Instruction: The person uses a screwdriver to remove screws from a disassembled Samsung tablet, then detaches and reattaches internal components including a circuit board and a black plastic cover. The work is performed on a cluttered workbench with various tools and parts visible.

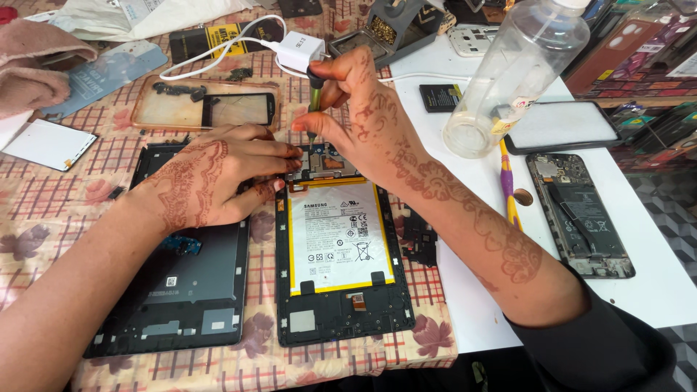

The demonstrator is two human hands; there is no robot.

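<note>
Fingers of the right hand (pixel 356 109) pinch a slim green-handled screwdriver (pixel 314 101) upright over the opened tablet (pixel 341 254), whose flat white battery (pixel 337 236) is bared. Beside it, the left hand (pixel 218 178) presses fingertips onto the metal circuit shield (pixel 323 161), gripping nothing.

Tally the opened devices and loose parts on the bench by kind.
Opened black tablet body with white battery: 1
Detached dark grey tablet back cover: 1
Opened black phone body: 1
Loose white rectangular display panels: 2
Clear plastic bottle: 1
Total: 6
</note>
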